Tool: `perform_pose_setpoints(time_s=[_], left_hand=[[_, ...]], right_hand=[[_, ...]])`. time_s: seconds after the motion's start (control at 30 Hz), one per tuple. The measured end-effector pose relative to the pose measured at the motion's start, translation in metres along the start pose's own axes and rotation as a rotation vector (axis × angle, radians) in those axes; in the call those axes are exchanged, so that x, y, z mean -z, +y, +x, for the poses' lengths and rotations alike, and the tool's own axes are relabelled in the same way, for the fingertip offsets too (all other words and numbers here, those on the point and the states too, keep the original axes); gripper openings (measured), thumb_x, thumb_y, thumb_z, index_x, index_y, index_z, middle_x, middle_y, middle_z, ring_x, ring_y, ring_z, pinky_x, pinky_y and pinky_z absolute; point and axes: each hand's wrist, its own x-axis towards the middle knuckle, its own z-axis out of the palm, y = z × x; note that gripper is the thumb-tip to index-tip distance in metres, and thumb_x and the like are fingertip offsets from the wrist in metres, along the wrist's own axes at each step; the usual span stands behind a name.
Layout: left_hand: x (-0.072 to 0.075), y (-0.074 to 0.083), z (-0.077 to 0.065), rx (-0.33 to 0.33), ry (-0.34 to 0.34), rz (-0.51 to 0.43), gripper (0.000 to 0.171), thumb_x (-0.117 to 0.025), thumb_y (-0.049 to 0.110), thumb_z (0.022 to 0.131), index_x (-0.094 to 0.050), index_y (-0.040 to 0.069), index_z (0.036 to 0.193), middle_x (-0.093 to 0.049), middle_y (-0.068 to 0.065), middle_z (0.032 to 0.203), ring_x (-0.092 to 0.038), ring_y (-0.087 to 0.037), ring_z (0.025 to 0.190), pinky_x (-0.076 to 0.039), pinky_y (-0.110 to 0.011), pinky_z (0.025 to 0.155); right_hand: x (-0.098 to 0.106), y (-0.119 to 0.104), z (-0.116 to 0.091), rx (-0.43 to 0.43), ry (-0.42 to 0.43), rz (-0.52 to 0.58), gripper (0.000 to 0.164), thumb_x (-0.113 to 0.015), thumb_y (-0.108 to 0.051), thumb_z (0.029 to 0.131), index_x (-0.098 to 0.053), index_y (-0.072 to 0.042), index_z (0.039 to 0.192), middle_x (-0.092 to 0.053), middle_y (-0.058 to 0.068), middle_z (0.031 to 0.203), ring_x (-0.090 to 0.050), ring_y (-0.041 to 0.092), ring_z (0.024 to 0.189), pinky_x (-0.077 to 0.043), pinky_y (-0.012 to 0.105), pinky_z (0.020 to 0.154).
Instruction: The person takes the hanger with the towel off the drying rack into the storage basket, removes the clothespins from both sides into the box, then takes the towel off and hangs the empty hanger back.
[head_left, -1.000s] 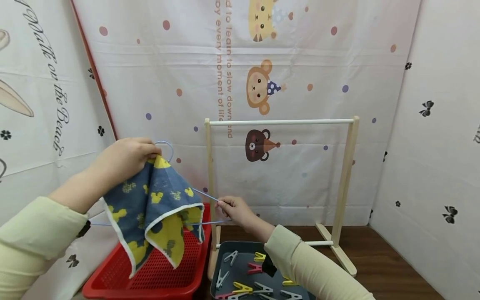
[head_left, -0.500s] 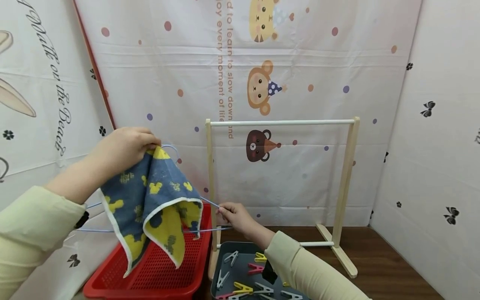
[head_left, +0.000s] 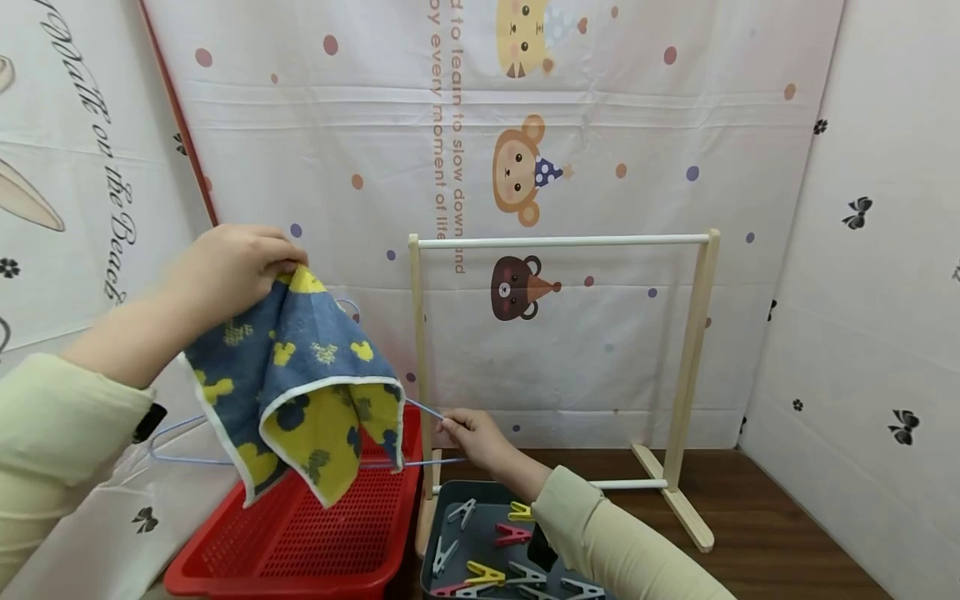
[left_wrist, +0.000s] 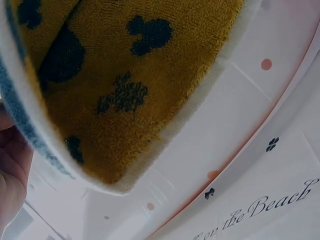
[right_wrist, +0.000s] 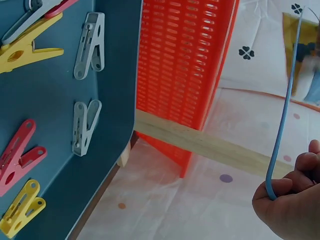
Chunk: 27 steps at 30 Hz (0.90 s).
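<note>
My left hand pinches a blue and yellow towel with white edging near its top, and the cloth hangs in folds below. In the left wrist view the towel's yellow side fills much of the picture. My right hand grips one end of a thin blue clothes hanger. The hanger passes behind the towel; its far end shows at the left and its hook is partly visible above. In the right wrist view the hanger wire curves into my right hand, between thumb and fingers.
Below the towel stands a red plastic basket. Beside it a dark tray holds several clothespins. Behind, a wooden rack with a white top bar stands on the brown table. Printed cloth hangs around.
My left hand has risen and shifted left with the towel. The hanger has tilted, its hook sinking lower behind the towel and its left end coming into view. My right hand has lowered slightly.
</note>
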Motion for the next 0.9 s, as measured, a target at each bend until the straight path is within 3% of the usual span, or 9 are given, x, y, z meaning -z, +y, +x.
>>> perform_pose_setpoints(time_s=[0.2, 0.43, 0.67, 0.9], left_hand=[[0.01, -0.005, 0.004, -0.008, 0.051, 0.03, 0.013, -0.066, -0.011, 0.089, -0.076, -0.009, 0.097, -0.074, -0.026, 0.096, -0.071, -0.042, 0.085, -0.058, -0.059, 0.082], [0.022, -0.015, 0.005, 0.072, 0.007, 0.054, 0.016, -0.065, -0.007, 0.093, -0.076, -0.006, 0.104, -0.074, -0.027, 0.104, -0.07, -0.043, 0.09, -0.056, -0.061, 0.086], [0.031, -0.024, -0.001, 0.086, 0.005, 0.039, 0.015, -0.065, -0.006, 0.093, -0.076, -0.005, 0.103, -0.075, -0.026, 0.105, -0.069, -0.043, 0.092, -0.054, -0.061, 0.088], [0.039, -0.036, -0.009, 0.129, -0.001, 0.109, 0.015, -0.064, -0.007, 0.092, -0.075, -0.007, 0.103, -0.073, -0.03, 0.105, -0.067, -0.047, 0.095, -0.052, -0.063, 0.089]], right_hand=[[0.001, 0.009, -0.003, -0.016, -0.008, -0.033, 0.024, -0.051, -0.009, 0.106, -0.069, 0.007, 0.106, -0.047, 0.002, 0.072, -0.042, 0.013, 0.066, -0.035, 0.021, 0.059], [0.008, 0.018, -0.011, -0.024, -0.003, -0.064, 0.025, -0.05, -0.01, 0.107, -0.068, 0.008, 0.105, -0.047, -0.001, 0.074, -0.043, 0.012, 0.069, -0.036, 0.023, 0.062], [0.028, 0.025, -0.018, -0.036, 0.032, -0.104, 0.026, -0.05, -0.011, 0.107, -0.069, 0.007, 0.104, -0.046, -0.002, 0.07, -0.04, 0.011, 0.063, -0.033, 0.022, 0.057], [0.057, 0.025, -0.026, -0.083, 0.064, -0.138, 0.027, -0.048, -0.012, 0.108, -0.07, 0.004, 0.108, -0.044, 0.0, 0.069, -0.034, 0.012, 0.059, -0.032, 0.024, 0.055]])
